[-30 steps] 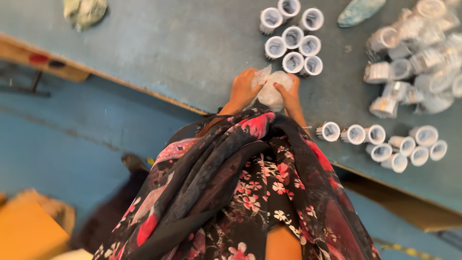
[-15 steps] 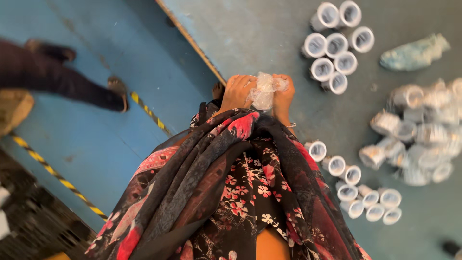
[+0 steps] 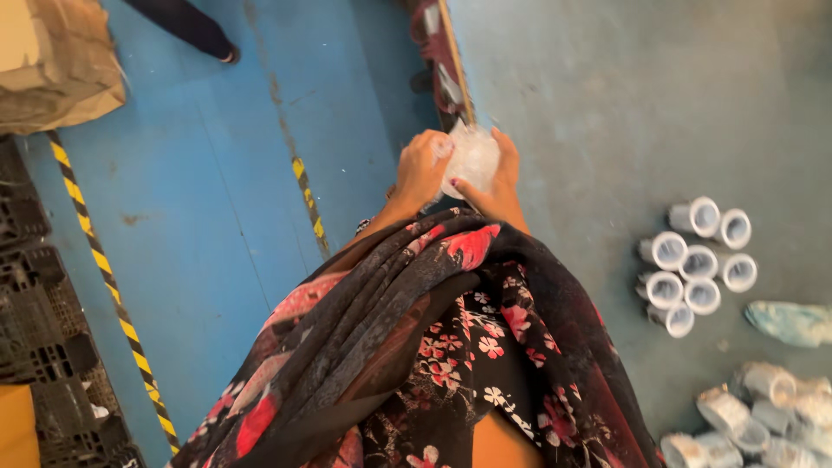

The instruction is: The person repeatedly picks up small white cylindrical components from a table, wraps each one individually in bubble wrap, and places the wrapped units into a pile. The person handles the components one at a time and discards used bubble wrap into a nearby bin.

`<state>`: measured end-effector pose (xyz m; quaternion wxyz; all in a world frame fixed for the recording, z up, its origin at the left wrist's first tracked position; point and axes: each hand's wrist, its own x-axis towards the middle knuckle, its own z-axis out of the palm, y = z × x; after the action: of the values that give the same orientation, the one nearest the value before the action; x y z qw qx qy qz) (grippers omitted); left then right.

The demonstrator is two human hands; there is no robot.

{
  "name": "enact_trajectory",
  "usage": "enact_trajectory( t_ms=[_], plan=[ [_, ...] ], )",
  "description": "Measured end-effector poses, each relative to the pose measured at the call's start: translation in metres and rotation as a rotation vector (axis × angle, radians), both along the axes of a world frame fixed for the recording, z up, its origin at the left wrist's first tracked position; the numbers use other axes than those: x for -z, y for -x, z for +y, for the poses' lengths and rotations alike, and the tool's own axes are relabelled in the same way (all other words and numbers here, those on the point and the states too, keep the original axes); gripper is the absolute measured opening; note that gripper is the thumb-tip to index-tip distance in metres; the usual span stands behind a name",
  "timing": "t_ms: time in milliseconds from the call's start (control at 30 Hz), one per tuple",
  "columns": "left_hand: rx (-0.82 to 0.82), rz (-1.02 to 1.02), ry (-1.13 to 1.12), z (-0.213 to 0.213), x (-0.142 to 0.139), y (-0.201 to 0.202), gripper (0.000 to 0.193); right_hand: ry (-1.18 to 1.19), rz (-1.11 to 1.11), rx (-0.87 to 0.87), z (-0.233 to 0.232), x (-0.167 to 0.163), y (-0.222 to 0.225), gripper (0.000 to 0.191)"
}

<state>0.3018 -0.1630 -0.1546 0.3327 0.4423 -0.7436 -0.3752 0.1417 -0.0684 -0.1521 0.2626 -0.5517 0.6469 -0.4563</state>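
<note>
Head view: both hands clasp a clear plastic-wrapped bundle (image 3: 472, 159) at the counter (image 3: 607, 104) edge.
Your left hand (image 3: 420, 169) and right hand (image 3: 496, 178) are pressed around it; keep the grip even and hold it over the counter, left of the white rolls (image 3: 698, 264).

2 bare hands: left hand (image 3: 422, 169), right hand (image 3: 498, 178). No gloves, no sleeves over wrists. Thin bracelet (image 3: 364, 225) on left wrist. Long black scarf (image 3: 407, 303) with red and pink patches, soft folds. Under it, black dress (image 3: 485, 364) with small red, pink and white flowers all over.
</note>
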Motion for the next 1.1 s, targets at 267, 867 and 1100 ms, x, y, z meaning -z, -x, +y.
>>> enact_trajectory(
  t_ms=[267,867,1100],
  plan=[
    [-0.317,0.11,-0.086,-0.139,0.016,-0.093,0.025,-0.06,0.083,-0.322,-0.179,-0.037,-0.062,0.105],
    [-0.63,0.706,-0.508,-0.489,0.057,-0.083,0.038,-0.369,-0.319,0.048,-0.46,-0.021,0.067,0.033],
    [-0.751,0.771,-0.397,-0.681,0.033,-0.047,0.037,-0.305,-0.291,0.062,-0.552,-0.025,0.131,0.027]
  ],
)
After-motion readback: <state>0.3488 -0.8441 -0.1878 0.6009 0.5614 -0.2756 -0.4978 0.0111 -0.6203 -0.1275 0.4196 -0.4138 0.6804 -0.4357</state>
